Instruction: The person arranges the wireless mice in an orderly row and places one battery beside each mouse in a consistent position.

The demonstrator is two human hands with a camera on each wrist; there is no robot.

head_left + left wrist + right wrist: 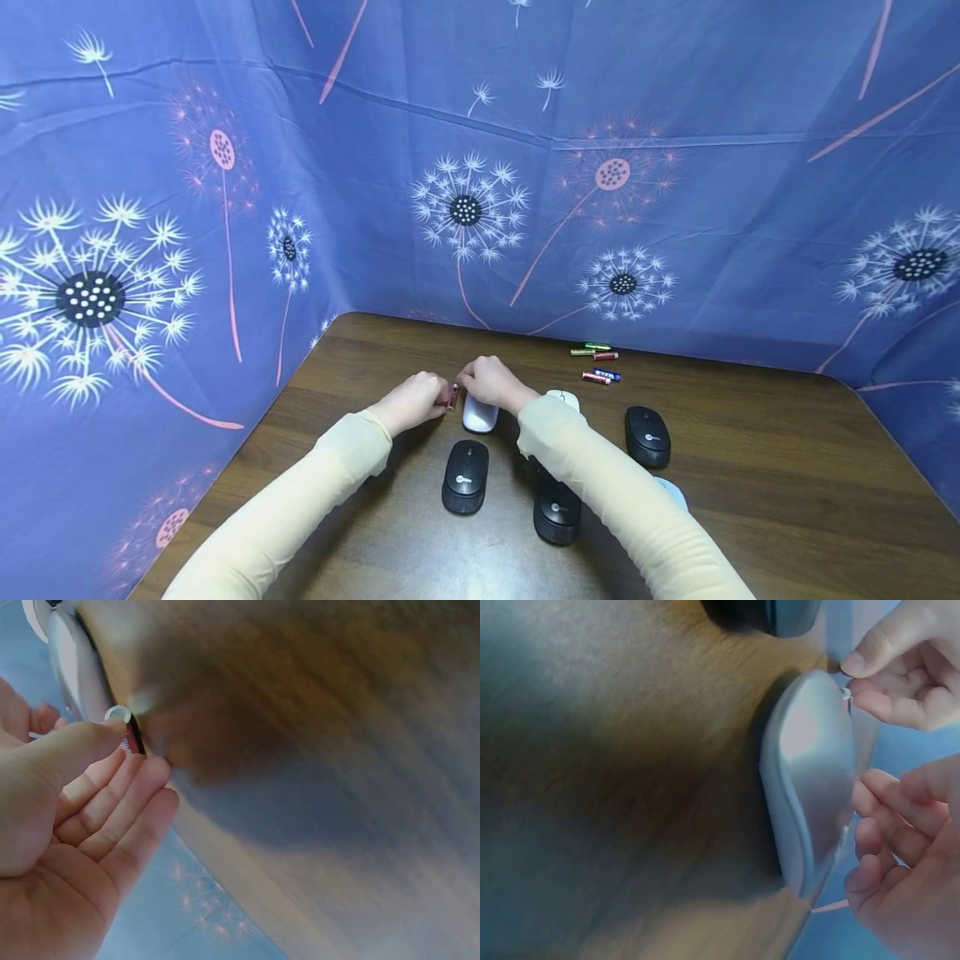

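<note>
left fingers (pixel 142 784) pinch a red battery (pixel 452 397) between them.

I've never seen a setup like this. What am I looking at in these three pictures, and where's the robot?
There's no robot here, just a person's two bare hands. The wide picture comes from a camera worn on the head; the two close-ups come from cameras on the left and right wrists.

On the wooden table lie black computer mice, white mice partly hidden by the right sleeve, a silver mouse and, farther back, some small batteries.

The left hand pinches a red battery beside the silver mouse. The right hand is at that mouse's far end; whether it grips anything is hard to tell.
</note>
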